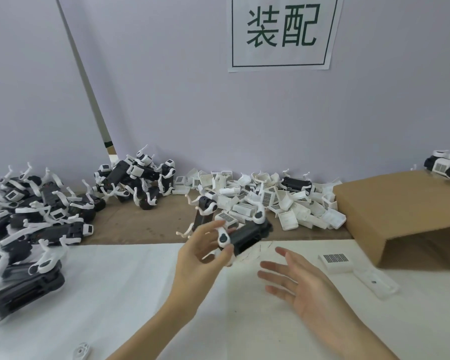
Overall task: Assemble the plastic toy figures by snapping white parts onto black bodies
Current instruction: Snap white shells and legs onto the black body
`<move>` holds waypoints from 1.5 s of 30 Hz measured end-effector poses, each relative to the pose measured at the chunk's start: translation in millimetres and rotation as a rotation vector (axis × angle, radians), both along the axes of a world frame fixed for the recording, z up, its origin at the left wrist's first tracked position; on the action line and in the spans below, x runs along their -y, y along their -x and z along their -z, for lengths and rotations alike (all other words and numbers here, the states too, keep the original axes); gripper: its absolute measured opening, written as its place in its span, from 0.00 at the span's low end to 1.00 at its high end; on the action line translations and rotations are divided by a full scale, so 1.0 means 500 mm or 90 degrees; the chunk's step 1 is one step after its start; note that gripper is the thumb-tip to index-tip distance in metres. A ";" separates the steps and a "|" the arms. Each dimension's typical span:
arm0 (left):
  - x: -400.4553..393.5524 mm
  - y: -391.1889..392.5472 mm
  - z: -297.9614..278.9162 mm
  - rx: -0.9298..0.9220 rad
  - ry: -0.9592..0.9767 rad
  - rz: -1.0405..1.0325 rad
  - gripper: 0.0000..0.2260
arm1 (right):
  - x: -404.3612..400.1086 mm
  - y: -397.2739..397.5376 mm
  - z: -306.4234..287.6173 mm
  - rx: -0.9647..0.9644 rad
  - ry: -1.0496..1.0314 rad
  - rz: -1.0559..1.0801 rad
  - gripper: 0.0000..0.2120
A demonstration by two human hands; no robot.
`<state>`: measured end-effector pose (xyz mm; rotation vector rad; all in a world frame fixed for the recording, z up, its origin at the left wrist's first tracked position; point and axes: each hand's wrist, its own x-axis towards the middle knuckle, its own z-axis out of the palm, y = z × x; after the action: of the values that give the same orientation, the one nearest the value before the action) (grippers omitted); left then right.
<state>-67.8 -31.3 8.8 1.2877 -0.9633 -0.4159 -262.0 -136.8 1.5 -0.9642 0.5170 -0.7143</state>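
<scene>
Nearest the camera, a small white plastic piece (81, 353) lies alone on the white sheet (115, 294) that covers the near part of the table. Above that sheet the right hand (300, 287) hangs with its palm turned up and its fingers spread and relaxed, gripping nothing. Just left of it the left hand (200, 253) is raised, its thumb and fingers curled round the end of a black plastic toy body with white legs snapped on (240, 236), which it holds in the air, tilted and slightly blurred. To the right on the sheet rest a white rectangular part with a dark grid panel (335, 261) and, just beside it, a long clear plastic strip (376, 281). At the left edge a large heap of assembled black and white figures (34, 222) spreads from the sheet onto the bare brown tabletop (140, 224). On the right an open brown cardboard box (403, 214) lies on its side. Farther back, a second cluster of assembled figures (138, 183) stands against the wall, and next to it a pile of loose white shell parts (265, 201) runs up to the box, with one black body lying among them. More figures (447, 167) sit beyond the box top. On the pale wall (166, 87) hangs a white paper sign with green characters (282, 32).
</scene>
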 end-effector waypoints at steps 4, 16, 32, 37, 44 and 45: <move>-0.003 0.036 -0.002 0.087 -0.041 0.124 0.22 | 0.003 0.001 -0.009 0.020 0.014 0.037 0.21; -0.004 0.042 0.022 -0.183 -0.164 0.155 0.34 | -0.006 0.001 -0.010 0.029 0.053 0.047 0.25; -0.023 -0.007 0.031 0.022 -0.205 0.216 0.26 | 0.003 0.031 -0.011 -0.069 0.175 -0.112 0.24; -0.018 -0.021 0.037 0.280 -0.062 0.189 0.33 | 0.016 0.043 -0.028 0.150 -0.146 -0.233 0.31; -0.023 0.001 0.042 0.111 -0.110 0.244 0.33 | 0.005 0.020 -0.009 -0.029 -0.047 -0.026 0.20; -0.021 0.007 0.038 -0.022 -0.107 0.232 0.27 | 0.004 0.020 -0.008 -0.029 -0.022 -0.014 0.20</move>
<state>-71.1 -20.8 -10.2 1.2502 -1.1564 -0.8123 -272.2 -138.8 5.5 -0.9552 0.5559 -0.6624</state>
